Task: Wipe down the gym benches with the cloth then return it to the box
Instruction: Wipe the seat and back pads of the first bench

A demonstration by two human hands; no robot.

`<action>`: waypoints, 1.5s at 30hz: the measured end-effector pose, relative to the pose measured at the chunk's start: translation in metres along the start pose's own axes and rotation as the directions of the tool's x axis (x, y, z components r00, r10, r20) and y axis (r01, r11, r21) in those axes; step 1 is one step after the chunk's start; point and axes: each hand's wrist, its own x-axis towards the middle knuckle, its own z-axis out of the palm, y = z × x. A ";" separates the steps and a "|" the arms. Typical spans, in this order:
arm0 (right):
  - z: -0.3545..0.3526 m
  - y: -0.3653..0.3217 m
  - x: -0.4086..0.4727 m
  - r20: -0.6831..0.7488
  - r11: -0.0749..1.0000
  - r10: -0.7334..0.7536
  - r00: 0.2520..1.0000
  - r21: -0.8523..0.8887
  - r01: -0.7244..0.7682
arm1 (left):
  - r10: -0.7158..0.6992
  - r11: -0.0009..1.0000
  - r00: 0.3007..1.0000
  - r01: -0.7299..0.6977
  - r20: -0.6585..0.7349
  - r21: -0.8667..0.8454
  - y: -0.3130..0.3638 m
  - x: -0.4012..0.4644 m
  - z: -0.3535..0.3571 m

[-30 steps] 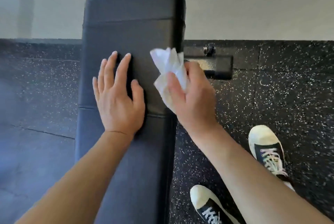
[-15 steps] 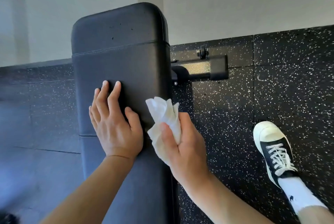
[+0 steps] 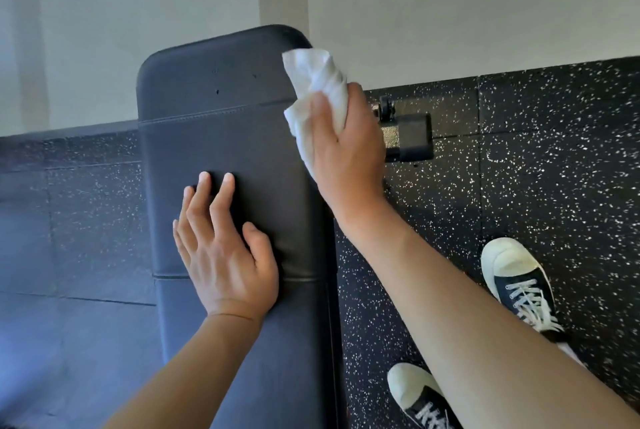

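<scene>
A long black worktop [image 3: 221, 137], the gym bench, is seen from above. It is padded and smooth, like leather, with round corners at the far end. Two thin sewn lines are seen across it, one near the far end and one lower down. A few tiny holes are dotted in the top part.

The left hand [image 3: 225, 255] is laid flat on the pad, over the lower sewn line. Its fingers are held straight and a little apart, and nothing is held in it, so this grip is open.

The white cloth [image 3: 317, 96] is bunched up and wrinkly, like soft paper. It is gripped tight by the right hand [image 3: 346, 154], with the fingers curled round it. The cloth is held up at the far right corner of the pad, and part of it sticks out above the hand. It cannot be told if the cloth is touching the pad.

Just beside the right hand, a black metal foot [image 3: 408, 137] of the bench is seen on the floor, with a small wheel on it.

The floor [image 3: 554, 186] is made of black rubber tiles with many white specks. Two dark shoes [image 3: 516, 283] with pale round toes and white laces are seen on it, to the right of the bench. A plain pale wall [image 3: 450, 5] is seen behind
</scene>
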 end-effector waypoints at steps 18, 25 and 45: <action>-0.021 0.023 -0.044 0.063 0.980 0.199 0.978 -0.002 -0.200 | -0.028 0.998 0.997 0.025 0.069 0.055 0.003 0.003 -0.005; -0.040 0.022 -0.106 0.172 0.983 0.185 0.968 -0.024 -0.183 | -0.040 0.997 0.996 0.035 0.081 0.064 0.002 0.004 -0.003; 0.110 -0.084 0.043 0.664 0.388 -0.468 0.583 -0.438 0.811 | -0.022 1.000 0.996 0.020 0.092 0.019 0.000 0.004 -0.004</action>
